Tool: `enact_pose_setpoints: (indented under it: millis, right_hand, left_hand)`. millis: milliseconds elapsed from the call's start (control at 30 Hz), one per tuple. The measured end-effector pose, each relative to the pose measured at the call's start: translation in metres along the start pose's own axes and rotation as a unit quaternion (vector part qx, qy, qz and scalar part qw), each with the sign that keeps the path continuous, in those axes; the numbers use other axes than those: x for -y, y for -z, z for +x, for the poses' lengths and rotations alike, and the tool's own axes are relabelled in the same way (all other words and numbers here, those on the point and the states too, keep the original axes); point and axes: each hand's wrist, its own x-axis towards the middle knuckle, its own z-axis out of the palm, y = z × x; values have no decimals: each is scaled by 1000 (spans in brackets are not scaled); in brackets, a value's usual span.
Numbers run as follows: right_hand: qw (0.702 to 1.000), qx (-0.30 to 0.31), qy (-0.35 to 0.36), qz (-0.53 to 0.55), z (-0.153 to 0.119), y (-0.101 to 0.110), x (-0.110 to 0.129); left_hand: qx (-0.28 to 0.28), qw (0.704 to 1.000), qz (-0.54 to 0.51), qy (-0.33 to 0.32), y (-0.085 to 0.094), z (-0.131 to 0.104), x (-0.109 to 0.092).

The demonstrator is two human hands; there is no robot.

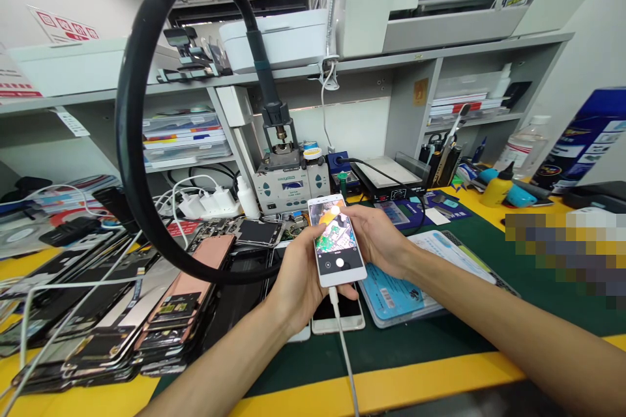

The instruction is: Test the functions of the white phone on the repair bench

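Between my two hands is a white smartphone (341,260), tilted up with its lit screen facing me; the display looks like a camera app. My left hand (299,273) wraps its left edge, the thumb lying over the screen. My right hand (379,234) grips the upper right edge. A white charging cable (343,345) is plugged into the bottom end and runs down past the bench edge. Beneath the hands another white phone (337,324) lies on the green mat (391,358), partly covered by my fingers.
A thick black hose (130,117) loops in front of the hot air station (293,192). Stacked phone parts (190,300) crowd the left side. A blue-labelled plastic case (396,300) lies under my right forearm. Further right are a yellow bottle (497,189) and a clear bottle (523,146).
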Motion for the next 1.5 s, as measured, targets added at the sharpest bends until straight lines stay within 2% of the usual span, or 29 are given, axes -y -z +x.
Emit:
enact_pose_setpoints:
  millis: [167, 400, 667, 867, 1300, 1500]
  right_hand:
    - [1000, -14, 0, -5, 0, 1, -2]
    - [999, -27, -20, -17, -1, 0, -1]
    - [997, -43, 14, -67, 3, 2, -5]
    - [1000, -9, -8, -25, -2, 0, -1]
    - [999, -3, -9, -35, -3, -2, 0]
    - [1000, -3, -11, -20, -2, -1, 1]
  left_hand:
    - [30, 999, -12, 4, 1, -1, -2]
    - [31, 999, -29, 8, 4, -1, -1]
    - [32, 999, -23, 2, 4, 0, 0]
    - [29, 999, -15, -11, 3, 1, 0]
    - [-20, 1000, 18, 16, -1, 1, 0]
    - [4, 1000, -4, 8, 0, 1, -1]
